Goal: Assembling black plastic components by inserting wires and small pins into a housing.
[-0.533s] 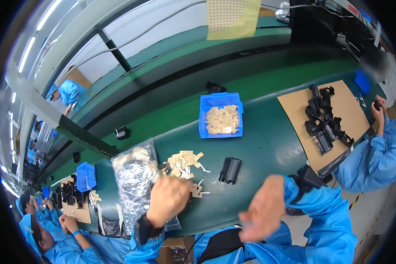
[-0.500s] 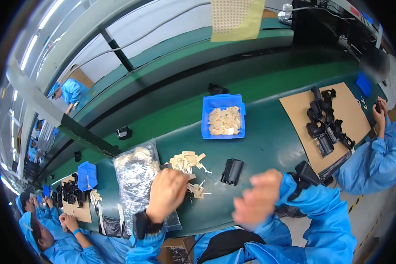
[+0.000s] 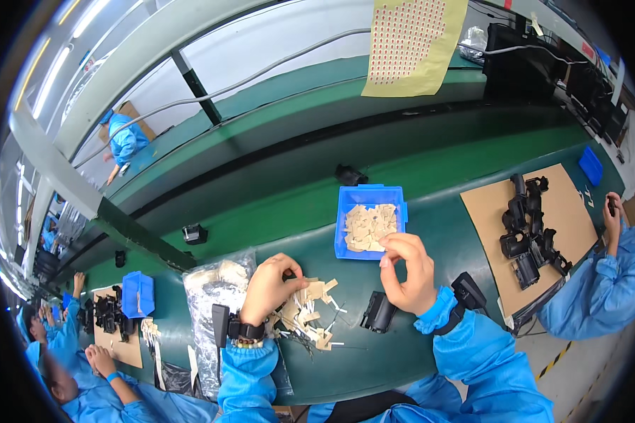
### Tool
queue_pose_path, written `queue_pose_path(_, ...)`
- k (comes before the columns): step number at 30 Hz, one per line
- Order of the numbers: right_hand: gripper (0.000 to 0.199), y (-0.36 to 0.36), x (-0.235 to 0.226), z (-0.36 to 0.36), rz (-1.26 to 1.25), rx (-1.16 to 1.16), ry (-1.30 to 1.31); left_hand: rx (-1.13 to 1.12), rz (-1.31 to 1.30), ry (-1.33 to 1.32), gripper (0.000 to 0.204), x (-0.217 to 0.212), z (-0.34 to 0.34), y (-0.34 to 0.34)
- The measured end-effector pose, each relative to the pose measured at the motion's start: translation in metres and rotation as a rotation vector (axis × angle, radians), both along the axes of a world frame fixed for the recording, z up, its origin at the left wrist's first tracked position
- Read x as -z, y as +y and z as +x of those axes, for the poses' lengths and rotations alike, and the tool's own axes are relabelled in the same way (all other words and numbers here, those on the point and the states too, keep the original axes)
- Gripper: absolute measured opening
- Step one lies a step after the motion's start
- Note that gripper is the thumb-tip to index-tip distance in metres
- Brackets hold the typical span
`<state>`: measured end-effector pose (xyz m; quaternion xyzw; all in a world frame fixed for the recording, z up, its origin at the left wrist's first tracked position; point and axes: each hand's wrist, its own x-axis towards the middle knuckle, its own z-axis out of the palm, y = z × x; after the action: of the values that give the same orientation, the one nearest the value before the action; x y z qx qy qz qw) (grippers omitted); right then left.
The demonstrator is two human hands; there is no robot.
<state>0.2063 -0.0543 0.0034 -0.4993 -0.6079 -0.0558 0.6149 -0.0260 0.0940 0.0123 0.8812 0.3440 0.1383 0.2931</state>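
My left hand (image 3: 269, 290) is closed, its fingertips pinched at the left edge of a loose pile of small tan pieces with white strips and thin dark wires (image 3: 307, 310). A dark bit shows by those fingertips, too small to name. At the near right corner of a blue bin (image 3: 341, 247), my right hand (image 3: 410, 273) is bent with thumb and forefinger slightly apart, and nothing shows between them. Many flat tan pieces (image 3: 370, 225) lie in the bin. Below my right hand stands a black plastic housing (image 3: 378, 312), its upper right partly covered by the hand.
A clear plastic bag (image 3: 215, 303) lies left of my left hand. Black parts (image 3: 529, 233) sit on a cardboard sheet (image 3: 483, 211) at right, beside a co-worker's sleeve (image 3: 600, 282). Co-workers sit at left near another blue bin (image 3: 138, 296). A slanted post (image 3: 141, 236) crosses the bench.
My right hand has moved up from the bench's near edge to the blue bin. My left hand stays by the pile. The view has shifted, so the bench appears lower.
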Motion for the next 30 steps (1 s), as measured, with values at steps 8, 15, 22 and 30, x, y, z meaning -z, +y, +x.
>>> queue_pose_path(8,0.015,-0.014,-0.013,-0.013,-0.533,-0.398,0.314,-0.245,-0.48,-0.877,0.016,-0.011,0.017,-0.037)
queue_pose_path(15,0.018,-0.014,-0.01,-0.013,-0.775,-0.698,0.609,0.284,0.68,-0.56,0.034,-0.005,0.021,-0.069)
queue_pose_path(22,0.006,-0.011,-0.024,-0.011,-0.732,-0.469,0.348,0.35,0.636,-0.58,0.031,-0.003,0.026,-0.06)
queue_pose_path(30,0.01,-0.006,0.004,-0.015,-0.356,-0.257,0.041,0.016,-0.271,-0.76,0.021,0.014,0.034,-0.071)
